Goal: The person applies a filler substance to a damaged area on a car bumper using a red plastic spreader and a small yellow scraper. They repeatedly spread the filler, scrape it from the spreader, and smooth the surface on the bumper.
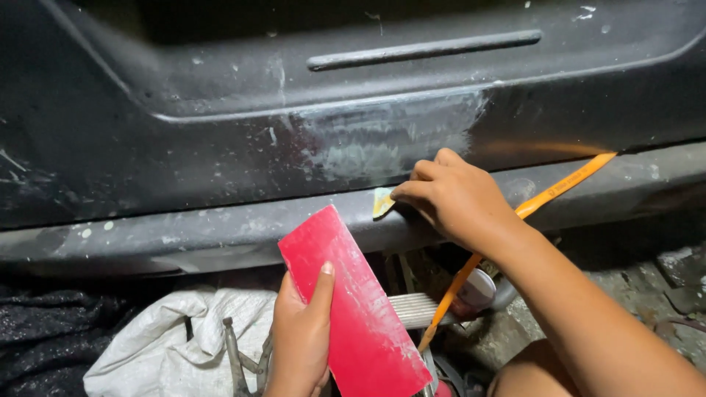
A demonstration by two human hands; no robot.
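Observation:
My left hand holds a flat red board upright, thumb pressed on its face. My right hand pinches a small yellowish spreader and presses it against the lower edge of a dark car body panel. A pale, smeared patch of filler covers the panel just above the spreader. The red board sits below and to the left of the spreader, apart from the panel.
An orange strap runs diagonally behind my right arm. A white sack and metal pliers lie on the ground at lower left. A ribbed metal part and rough concrete lie to the right.

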